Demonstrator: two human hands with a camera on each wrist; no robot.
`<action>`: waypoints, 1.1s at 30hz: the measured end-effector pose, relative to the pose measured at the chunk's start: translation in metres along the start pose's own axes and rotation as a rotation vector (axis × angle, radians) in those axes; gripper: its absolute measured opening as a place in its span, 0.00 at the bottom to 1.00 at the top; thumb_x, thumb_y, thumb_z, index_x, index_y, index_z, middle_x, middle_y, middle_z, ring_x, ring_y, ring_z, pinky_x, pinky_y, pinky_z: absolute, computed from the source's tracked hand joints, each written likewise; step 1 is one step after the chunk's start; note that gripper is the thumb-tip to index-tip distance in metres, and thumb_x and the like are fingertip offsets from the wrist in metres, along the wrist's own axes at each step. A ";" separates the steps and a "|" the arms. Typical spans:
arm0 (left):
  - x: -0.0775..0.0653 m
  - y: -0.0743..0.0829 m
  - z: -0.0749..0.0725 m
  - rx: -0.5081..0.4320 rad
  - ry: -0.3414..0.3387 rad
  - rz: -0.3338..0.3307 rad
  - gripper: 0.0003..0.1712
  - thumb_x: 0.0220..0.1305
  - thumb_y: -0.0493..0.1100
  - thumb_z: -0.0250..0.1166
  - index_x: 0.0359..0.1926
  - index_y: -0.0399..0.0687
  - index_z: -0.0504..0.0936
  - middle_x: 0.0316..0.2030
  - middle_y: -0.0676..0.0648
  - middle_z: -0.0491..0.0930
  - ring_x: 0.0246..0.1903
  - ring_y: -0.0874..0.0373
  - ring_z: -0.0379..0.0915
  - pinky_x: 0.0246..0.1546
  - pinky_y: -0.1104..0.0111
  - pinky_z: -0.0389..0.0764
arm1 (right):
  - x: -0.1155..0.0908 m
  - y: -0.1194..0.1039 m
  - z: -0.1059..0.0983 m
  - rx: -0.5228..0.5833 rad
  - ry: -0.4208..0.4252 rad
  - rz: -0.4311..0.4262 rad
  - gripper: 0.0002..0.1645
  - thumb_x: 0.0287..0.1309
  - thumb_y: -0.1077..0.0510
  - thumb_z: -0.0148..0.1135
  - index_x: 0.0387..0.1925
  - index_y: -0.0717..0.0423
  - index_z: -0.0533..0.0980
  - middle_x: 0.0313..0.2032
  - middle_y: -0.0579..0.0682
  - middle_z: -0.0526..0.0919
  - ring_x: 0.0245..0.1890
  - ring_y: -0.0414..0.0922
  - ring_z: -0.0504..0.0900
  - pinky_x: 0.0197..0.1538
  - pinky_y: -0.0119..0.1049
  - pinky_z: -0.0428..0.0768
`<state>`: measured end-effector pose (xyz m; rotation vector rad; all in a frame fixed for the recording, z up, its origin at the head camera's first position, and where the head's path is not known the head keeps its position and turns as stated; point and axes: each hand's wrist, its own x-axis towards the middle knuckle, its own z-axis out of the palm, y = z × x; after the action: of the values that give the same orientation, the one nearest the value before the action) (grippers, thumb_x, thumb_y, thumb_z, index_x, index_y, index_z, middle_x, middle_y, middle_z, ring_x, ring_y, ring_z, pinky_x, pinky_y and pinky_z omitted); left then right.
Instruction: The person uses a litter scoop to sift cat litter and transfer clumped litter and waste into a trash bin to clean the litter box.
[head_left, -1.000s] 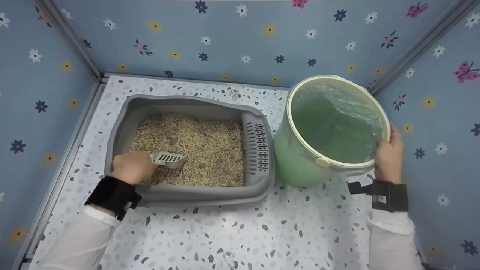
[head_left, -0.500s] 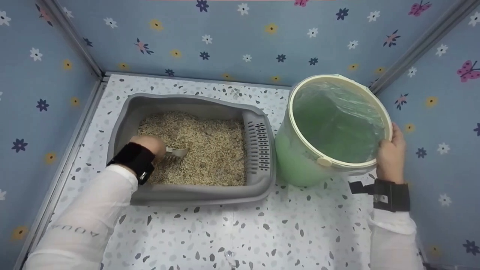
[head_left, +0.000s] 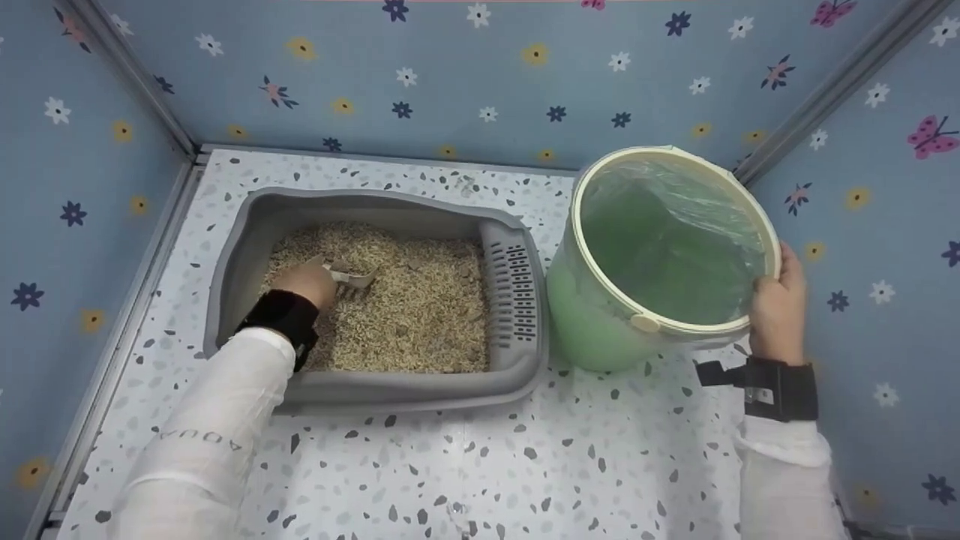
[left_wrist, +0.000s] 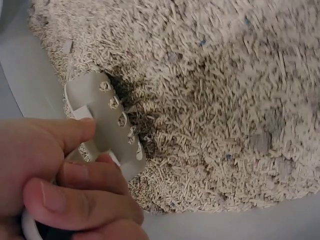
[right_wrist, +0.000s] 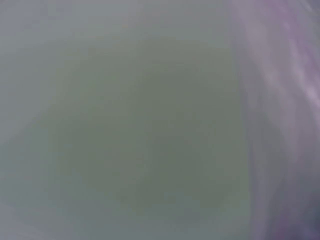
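Observation:
My left hand [head_left: 306,283] grips the handle of a slotted litter scoop [head_left: 354,279] inside the grey litter box [head_left: 405,394]. In the left wrist view the scoop's head [left_wrist: 92,94] is tilted on its side, its slotted edge down in the pale pellet litter [left_wrist: 225,100]. Thumb and fingers wrap the handle. To the right, my right hand [head_left: 778,319] holds the cream rim of a green bin [head_left: 600,322] with a clear plastic liner [head_left: 705,202]. The bin leans toward that hand. Only blurred, translucent liner [right_wrist: 150,125] fills the right wrist view.
The litter box's perforated ledge [head_left: 515,292] lies right beside the bin. Both stand on a speckled white floor [head_left: 465,465]. Blue flowered panels [head_left: 450,82] close in the back and both sides. Darker clumps [left_wrist: 260,142] show among the litter.
My left hand has moved right and away from me with the scoop, which has turned from lying slots-up to tilted on its side. The right hand and the bin stay put.

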<state>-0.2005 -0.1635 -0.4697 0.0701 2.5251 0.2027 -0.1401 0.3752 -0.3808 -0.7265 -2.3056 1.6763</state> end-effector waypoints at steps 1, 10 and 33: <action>0.000 0.001 0.002 -0.016 0.006 -0.007 0.15 0.66 0.31 0.48 0.39 0.27 0.81 0.57 0.28 0.69 0.25 0.49 0.67 0.30 0.62 0.69 | 0.000 0.000 0.001 0.007 -0.002 0.005 0.40 0.60 0.73 0.28 0.73 0.51 0.43 0.73 0.50 0.48 0.70 0.48 0.55 0.70 0.40 0.57; -0.005 0.014 0.024 -0.038 0.239 -0.057 0.16 0.68 0.32 0.47 0.40 0.23 0.79 0.36 0.29 0.80 0.35 0.39 0.80 0.38 0.51 0.81 | 0.003 0.001 0.001 0.023 -0.006 0.001 0.40 0.60 0.73 0.29 0.73 0.52 0.44 0.73 0.51 0.48 0.71 0.47 0.54 0.70 0.38 0.58; -0.020 0.017 -0.016 -0.142 0.290 -0.079 0.17 0.66 0.33 0.46 0.39 0.22 0.79 0.40 0.26 0.78 0.39 0.33 0.77 0.38 0.48 0.80 | 0.002 0.000 0.001 -0.021 -0.026 0.006 0.39 0.62 0.72 0.29 0.74 0.51 0.40 0.74 0.49 0.44 0.72 0.48 0.51 0.70 0.40 0.57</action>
<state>-0.1934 -0.1510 -0.4429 -0.1238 2.7861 0.3845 -0.1418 0.3753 -0.3815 -0.7211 -2.3450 1.6762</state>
